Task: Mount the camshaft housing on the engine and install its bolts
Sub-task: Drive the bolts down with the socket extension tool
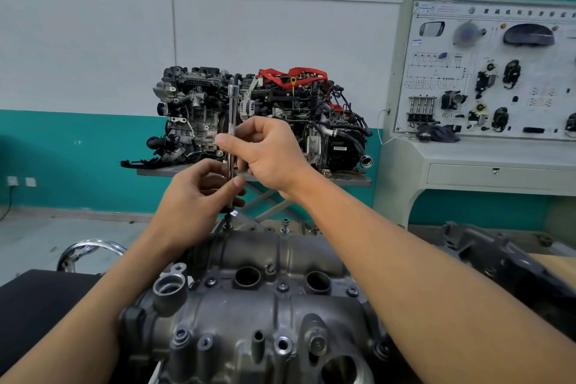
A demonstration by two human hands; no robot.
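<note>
Looking down from the head camera, both bare arms reach forward over the camshaft housing (249,315), a grey cast metal block that fills the lower middle of the view and lies on the engine. The right hand (268,156) pinches the ridged grip of a long metal driver (232,109) between thumb and curled fingers. The left hand (193,196) sits just below it, with its fingertips closed around the thin lower shaft. The driver stands nearly upright, and its tip points down at a bolt (227,223) on the far edge of the housing. Whether the tip is seated in the bolt head cannot be told. A second bolt (285,224) stands raised on the same far edge, to the right of the first. Nearer the camera, a seated bolt (283,287) lies between two round dark openings in the housing top.

A curved chrome ring (90,246) shows to the left of the housing, and a dark cast part (498,259) lies to its right. Two display engines, a grey one (193,109) and one with red hoses (311,103), stand side by side on a grey table (352,179) against the white and teal wall. A training board (498,72) with car parts mounted on it stands at the right.
</note>
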